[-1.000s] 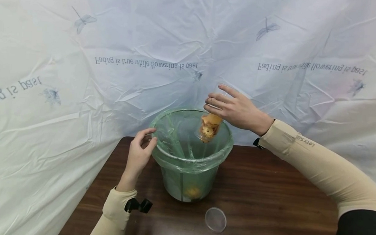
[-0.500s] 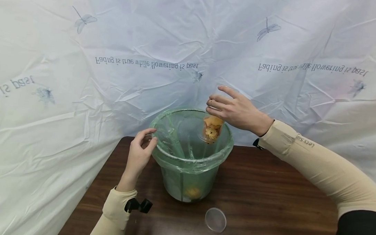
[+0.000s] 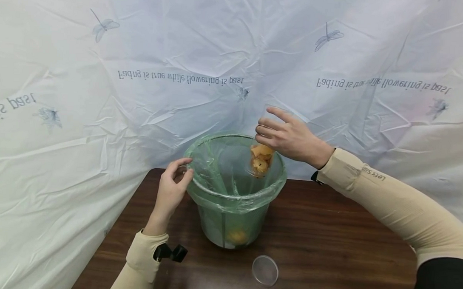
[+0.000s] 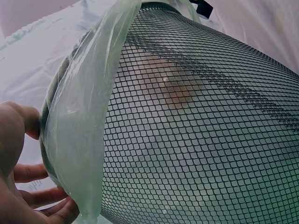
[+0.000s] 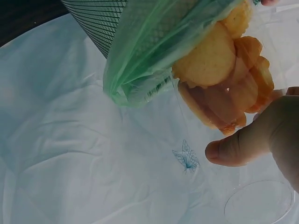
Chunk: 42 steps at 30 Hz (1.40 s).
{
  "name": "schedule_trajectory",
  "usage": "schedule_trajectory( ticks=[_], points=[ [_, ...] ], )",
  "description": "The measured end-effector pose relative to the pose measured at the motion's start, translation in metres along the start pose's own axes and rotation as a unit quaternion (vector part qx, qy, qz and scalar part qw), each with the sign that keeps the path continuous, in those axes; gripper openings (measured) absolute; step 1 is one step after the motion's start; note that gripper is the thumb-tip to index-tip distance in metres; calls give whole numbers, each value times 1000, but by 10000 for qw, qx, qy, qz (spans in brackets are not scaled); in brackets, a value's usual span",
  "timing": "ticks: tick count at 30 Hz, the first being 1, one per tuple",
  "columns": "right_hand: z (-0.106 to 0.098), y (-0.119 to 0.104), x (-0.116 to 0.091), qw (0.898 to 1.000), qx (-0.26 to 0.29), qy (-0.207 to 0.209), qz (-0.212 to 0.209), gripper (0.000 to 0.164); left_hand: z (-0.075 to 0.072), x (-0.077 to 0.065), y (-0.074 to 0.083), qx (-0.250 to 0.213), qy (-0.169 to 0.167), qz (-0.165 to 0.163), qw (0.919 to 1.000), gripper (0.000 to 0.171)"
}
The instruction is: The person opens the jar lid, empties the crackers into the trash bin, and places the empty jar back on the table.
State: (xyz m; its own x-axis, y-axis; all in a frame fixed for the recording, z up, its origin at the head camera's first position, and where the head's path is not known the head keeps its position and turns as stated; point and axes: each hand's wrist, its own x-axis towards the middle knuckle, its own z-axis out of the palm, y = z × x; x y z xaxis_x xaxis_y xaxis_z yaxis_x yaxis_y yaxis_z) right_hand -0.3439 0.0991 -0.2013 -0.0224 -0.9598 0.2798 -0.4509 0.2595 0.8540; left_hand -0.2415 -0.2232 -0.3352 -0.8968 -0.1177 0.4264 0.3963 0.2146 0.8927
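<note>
My right hand (image 3: 289, 136) grips a clear plastic jar (image 5: 259, 201), tipped mouth-down above a mesh trash bin (image 4: 201, 140) lined with a green plastic bag (image 3: 233, 204). Several golden-brown pastries (image 3: 261, 158) sit inside the jar, near its mouth. In the right wrist view, the thumb lies along the jar's wall beside the pastries (image 5: 219, 74). My left hand (image 3: 172, 183) holds the bin's left rim, thumb and fingers curled at the bagged edge. A blurred yellowish thing (image 3: 237, 236) shows through the bin's wall near its bottom.
A clear round lid (image 3: 265, 270) lies on the dark wooden table (image 3: 327, 241) in front of the bin. Behind and to the left hangs a pale printed plastic sheet (image 3: 197, 41), close to the bin's back.
My right hand has shifted slightly right and down, and the jar is more nearly vertical. The pastries are still inside it. My left hand, the bin and the lid stay put.
</note>
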Motion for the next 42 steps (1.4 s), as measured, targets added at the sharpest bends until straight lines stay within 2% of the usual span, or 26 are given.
schedule_trajectory(
  ticks=[3,8,12,20,27,42],
  points=[
    [-2,1,0,10000,31,27,19,23,1,-2,1,9,15,11,10000,36],
    [-6,3,-2,9996,-78,-270,-5,45,2,-5,2,15,43,14,10000,35],
    [-7,2,-3,9986,-199,-478,-125,55,4,-7,3,12,59,2,10000,35],
    [-8,2,-3,9978,-162,-619,-170,56,4,-8,3,21,25,-27,10000,37],
    [-8,2,-3,9982,-107,-570,-116,51,4,-8,5,-18,63,-17,10000,36],
    [-1,3,3,9981,-38,-609,-61,46,-1,1,-1,-57,8,13,10000,35]
  ],
)
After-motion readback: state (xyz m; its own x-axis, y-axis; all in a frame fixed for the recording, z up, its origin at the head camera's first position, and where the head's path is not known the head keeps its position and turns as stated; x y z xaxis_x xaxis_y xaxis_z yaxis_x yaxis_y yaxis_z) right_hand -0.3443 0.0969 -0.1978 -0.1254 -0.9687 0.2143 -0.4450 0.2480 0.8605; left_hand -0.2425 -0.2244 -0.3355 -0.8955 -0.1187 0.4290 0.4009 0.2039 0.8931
